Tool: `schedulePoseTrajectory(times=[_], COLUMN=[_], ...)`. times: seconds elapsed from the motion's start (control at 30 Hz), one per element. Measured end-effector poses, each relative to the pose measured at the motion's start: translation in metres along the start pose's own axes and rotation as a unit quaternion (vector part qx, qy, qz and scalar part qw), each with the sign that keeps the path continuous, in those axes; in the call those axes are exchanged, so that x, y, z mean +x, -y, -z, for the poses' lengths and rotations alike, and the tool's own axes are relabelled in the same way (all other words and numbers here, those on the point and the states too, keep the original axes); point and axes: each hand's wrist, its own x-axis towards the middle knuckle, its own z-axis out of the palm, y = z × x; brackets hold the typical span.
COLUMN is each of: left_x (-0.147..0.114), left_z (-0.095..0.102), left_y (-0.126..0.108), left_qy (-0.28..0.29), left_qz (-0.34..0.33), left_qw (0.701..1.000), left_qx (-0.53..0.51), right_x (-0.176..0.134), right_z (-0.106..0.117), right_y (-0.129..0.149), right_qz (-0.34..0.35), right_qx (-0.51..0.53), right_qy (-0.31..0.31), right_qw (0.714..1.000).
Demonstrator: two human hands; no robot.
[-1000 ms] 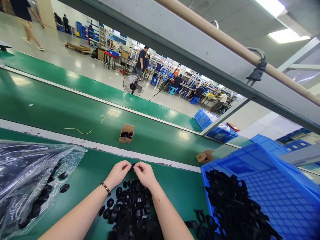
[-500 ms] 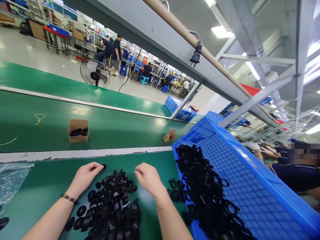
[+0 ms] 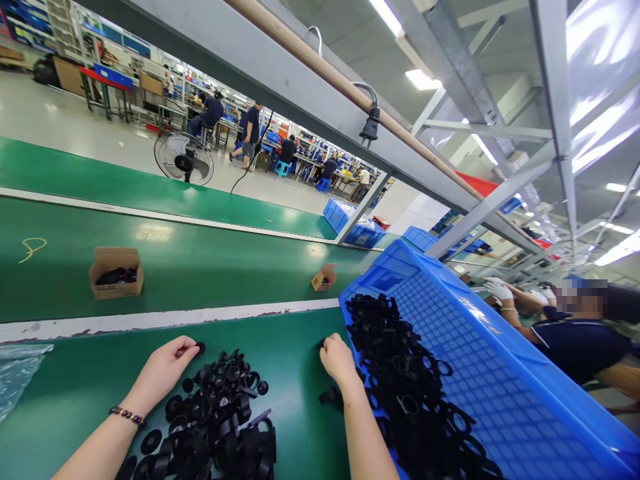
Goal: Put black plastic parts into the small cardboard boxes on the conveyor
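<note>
My left hand [image 3: 173, 363] pinches a small black round disc [image 3: 201, 348] between thumb and fingertips. Just below it lies a pile of loose black plastic parts [image 3: 225, 413], among them rings, discs and short cylinders. To the right, my right hand [image 3: 337, 360] is closed on a small black part [image 3: 321, 344], mostly hidden by the fingers. That hand is beside the near edge of a blue plastic crate [image 3: 480, 327]. Inside the crate, black ring-shaped parts [image 3: 400, 373] are heaped. A few loose black pieces [image 3: 331, 397] rest on the green surface beneath my right wrist.
A white strip [image 3: 200, 322] separates the green work surface from a green belt carrying a cardboard box [image 3: 117, 273] and a smaller open box [image 3: 324, 277]. A plastic bag [image 3: 20, 373] lies at left. A metal beam with a hanging plug [image 3: 371, 125] crosses above. A co-worker [image 3: 580, 340] sits at right.
My right hand has moved right, from beside the pile to the crate, and now shows a black part at its fingertips. The belt's boxes and yellow string have shifted left. My left hand keeps its disc.
</note>
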Motion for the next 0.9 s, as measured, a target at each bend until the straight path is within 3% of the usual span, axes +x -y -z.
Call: schedulePoseTrajectory(times=[0.17, 0.33, 0.5, 0.57, 0.73, 0.9], left_x=[0.002, 0.003, 0.002, 0.002, 0.003, 0.007], left_z=[-0.001, -0.004, -0.003, -0.002, -0.005, -0.009], left_y=[0.006, 0.010, 0.005, 0.004, 0.009, 0.017], left_qy=[-0.007, 0.023, 0.023, 0.028, 0.051, 0.060], left_qz=[-0.011, -0.022, -0.017, -0.013, -0.015, -0.015], left_qw=[1.000, 0.999, 0.999, 0.999, 0.998, 0.998], left_qx=[0.006, 0.020, 0.016, 0.016, 0.023, 0.023], right_x=[0.001, 0.004, 0.066, 0.100, 0.165, 0.193], right_z=[-0.014, -0.015, 0.019, 0.032, 0.040, 0.030], right_y=[0.039, 0.040, 0.021, 0.014, 0.014, 0.030], right_qz=[0.110, 0.169, 0.075, 0.053, 0.087, 0.135], right_qx=[0.128, 0.158, 0.083, 0.047, -0.003, -0.023], right_qy=[-0.014, -0.023, -0.182, -0.215, -0.200, -0.155], right_qw=[0.986, 0.973, 0.977, 0.974, 0.976, 0.978])
